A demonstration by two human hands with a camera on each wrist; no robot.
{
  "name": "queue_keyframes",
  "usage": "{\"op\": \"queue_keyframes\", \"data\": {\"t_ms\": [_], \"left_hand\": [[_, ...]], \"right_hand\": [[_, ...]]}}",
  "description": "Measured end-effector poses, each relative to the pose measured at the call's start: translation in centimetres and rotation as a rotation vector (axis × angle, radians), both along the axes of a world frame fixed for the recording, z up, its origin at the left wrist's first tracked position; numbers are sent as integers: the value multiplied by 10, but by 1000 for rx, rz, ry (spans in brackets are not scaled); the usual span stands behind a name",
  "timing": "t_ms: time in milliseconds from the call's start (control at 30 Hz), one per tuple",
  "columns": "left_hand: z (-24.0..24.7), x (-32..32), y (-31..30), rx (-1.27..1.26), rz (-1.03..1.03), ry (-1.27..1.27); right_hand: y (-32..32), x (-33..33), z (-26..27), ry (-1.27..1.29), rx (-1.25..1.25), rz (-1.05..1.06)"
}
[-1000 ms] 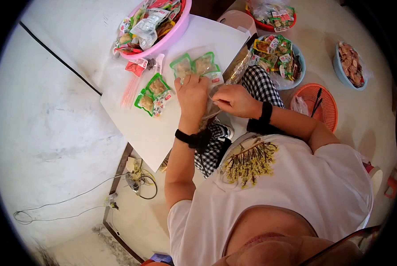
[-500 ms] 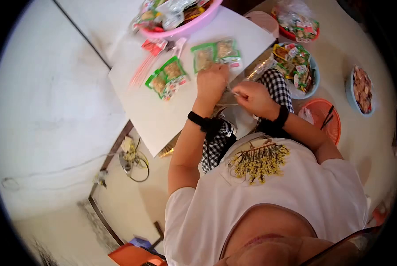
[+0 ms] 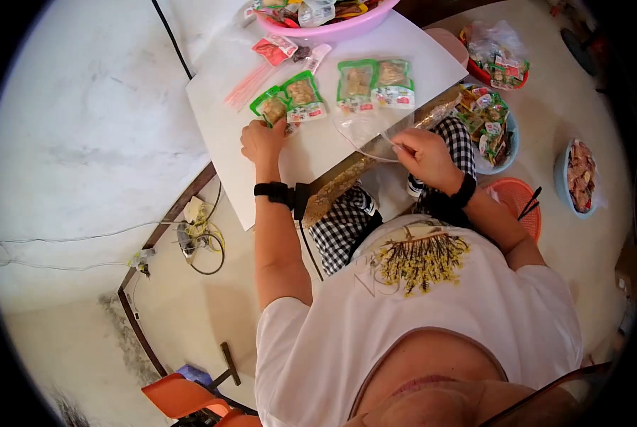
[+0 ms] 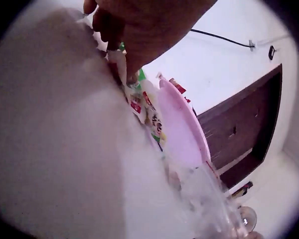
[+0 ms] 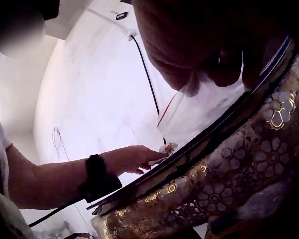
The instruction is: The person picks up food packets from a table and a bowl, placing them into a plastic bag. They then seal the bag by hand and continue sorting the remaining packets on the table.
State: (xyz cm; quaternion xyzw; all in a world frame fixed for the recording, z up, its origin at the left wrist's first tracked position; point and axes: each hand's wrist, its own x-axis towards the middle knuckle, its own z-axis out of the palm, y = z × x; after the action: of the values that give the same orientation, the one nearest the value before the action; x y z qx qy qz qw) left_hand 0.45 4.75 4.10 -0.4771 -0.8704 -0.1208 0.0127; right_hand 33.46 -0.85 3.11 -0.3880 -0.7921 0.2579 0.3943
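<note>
Stretching beneath the pink basin [image 3: 332, 33], the white table [image 3: 311, 153] was the largest surface. Near the basin's closer side, the right hand [image 3: 426, 158] pinched the clear bag [image 3: 361, 128] by its edge; it looked light, limp and slippery. Closer-left of the basin, the left hand [image 3: 263, 142] pinched the green-edged packets [image 3: 300, 91], probably soft, squashy, best taken by a flat sealed border.

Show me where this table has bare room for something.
Bare table lies left of the left hand, out to the edge, and between that hand and the clear bag. It's crowded farther back, with green packets, a red packet and the pink basin.
</note>
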Motion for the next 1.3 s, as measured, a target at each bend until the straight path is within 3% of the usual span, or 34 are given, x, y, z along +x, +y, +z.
{"op": "queue_keyframes", "data": {"t_ms": [67,267,400,467,633,767,800,967,1100,1300], "left_hand": [[-12,-3,7,33,1,-92],[-36,-27,6,541,-94,-519],[-24,-39,-23,613,-159,-792],[-2,-35,-54,612,-248,-1043],[41,19,-112,323,-320,-1515],[41,66,-124,54,-385,-1905],[42,80,-122,8,-291,-1883],[27,98,-93,-159,-297,-1918],[38,112,-76,-158,-302,-1908],[27,129,-58,46,-189,-1835]], "right_hand": [[-2,-1,-1,5,45,-5],[-4,1,0,-69,37,-49],[-5,0,8,-64,83,-113],[-3,-2,7,-25,95,-141],[3,-5,10,11,149,-143],[6,-8,13,25,163,-143],[7,-9,12,28,173,-143],[5,-9,19,-4,170,-144],[0,-10,23,8,151,-119],[1,-7,21,31,159,-74]]}}
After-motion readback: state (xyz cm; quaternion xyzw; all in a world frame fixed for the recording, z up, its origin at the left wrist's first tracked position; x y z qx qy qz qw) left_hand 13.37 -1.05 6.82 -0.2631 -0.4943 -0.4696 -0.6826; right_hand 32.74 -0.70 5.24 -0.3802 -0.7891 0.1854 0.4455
